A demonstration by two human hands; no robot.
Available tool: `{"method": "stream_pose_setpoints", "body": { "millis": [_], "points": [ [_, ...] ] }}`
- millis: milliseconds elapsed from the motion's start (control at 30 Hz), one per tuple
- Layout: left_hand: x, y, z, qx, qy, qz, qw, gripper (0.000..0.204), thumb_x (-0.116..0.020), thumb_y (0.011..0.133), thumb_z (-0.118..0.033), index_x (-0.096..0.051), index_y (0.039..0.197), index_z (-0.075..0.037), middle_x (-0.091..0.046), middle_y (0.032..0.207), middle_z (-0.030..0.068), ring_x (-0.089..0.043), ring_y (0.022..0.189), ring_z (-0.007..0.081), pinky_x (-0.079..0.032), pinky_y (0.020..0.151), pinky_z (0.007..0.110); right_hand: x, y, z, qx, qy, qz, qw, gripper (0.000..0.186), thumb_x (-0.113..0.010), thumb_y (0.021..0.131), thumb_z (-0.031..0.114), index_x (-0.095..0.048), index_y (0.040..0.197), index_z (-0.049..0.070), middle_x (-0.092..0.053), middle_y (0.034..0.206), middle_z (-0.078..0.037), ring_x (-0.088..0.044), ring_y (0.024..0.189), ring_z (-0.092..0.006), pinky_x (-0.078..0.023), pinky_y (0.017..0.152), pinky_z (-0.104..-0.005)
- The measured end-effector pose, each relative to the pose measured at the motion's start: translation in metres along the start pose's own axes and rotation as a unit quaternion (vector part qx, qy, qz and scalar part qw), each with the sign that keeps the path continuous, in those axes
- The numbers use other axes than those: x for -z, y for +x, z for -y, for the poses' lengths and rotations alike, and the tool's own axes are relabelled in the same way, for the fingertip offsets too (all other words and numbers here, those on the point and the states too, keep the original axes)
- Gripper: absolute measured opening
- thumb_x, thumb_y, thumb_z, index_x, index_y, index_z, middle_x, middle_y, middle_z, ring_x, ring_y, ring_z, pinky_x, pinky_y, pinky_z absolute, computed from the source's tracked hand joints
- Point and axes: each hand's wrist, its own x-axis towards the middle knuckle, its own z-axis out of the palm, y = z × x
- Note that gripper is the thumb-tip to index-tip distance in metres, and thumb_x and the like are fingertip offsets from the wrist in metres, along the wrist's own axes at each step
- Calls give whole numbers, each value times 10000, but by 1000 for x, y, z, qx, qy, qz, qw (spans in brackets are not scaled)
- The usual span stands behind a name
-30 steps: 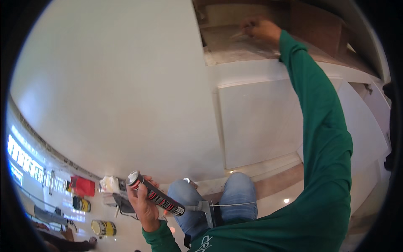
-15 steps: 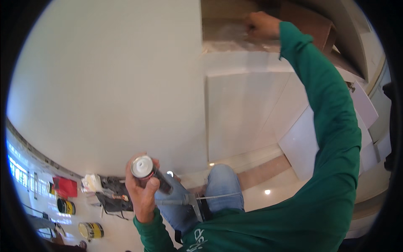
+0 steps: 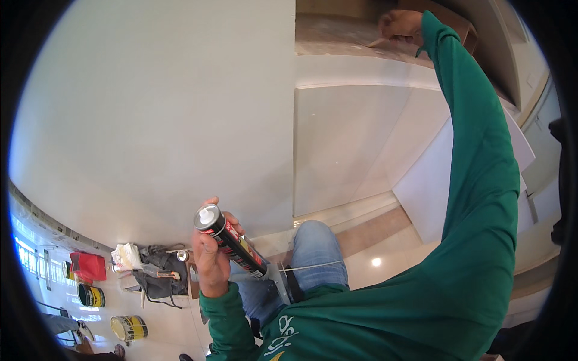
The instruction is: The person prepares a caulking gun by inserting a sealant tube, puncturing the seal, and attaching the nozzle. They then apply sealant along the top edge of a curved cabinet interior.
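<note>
My left hand [image 3: 211,256] is wrapped round a black sealant cartridge [image 3: 238,248] with a red-marked label. Its round end with a short white tip points up and away from me, and the lower end is over my lap. At the far right, my right hand [image 3: 400,25] is closed above a dusty brown shelf [image 3: 334,33] inside a recess. A slim pale thing [image 3: 378,43] sticks out from its fingers, too small to name. A flat grey metal tool [image 3: 279,286] and a pale thin strip [image 3: 313,265] lie across my waist and thighs.
A large white panel [image 3: 162,120] stands close in front on the left, with white cabinet fronts [image 3: 349,144] to its right. A brown box [image 3: 460,30] sits in the recess. Buckets [image 3: 129,328], a black bag [image 3: 159,280] and a red item [image 3: 88,266] are on the floor at left.
The cartridge has tilted, so more of its labelled side shows, and my left hand has shifted slightly right. My right hand has moved right and a little farther away over the shelf.
</note>
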Motion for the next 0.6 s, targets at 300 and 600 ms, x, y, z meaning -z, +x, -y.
{"method": "stream_pose_setpoints", "body": {
  "millis": [300, 600],
  "points": [
    [-9, 1, 15, 11, 95, -18, 995, 1005, -710, 896, -749, -468, 1509, 10, -656, 1073, 98, -623, 944, 172, -522, 852, 326, -101, -119, 32, 372, -375, -286, 799, 247, -646, 882, 13, -654, 1124, 63, -680, 1166, -93, -650, 1147, -311, -609, 875, -431],
    [-9, -5, 18, 27, 150, 23, 988, 746, -830, 868, -296, -532, 1504, -46, -621, 1259, 45, -616, 1150, 166, -500, 1028, 345, -36, -137, 0, 258, 190, -197, 926, 258, -714, 1030, 269, -716, 1156, 43, -657, 873, 25, -626, 828, -98, -522, 720, -270]
  ]
}}
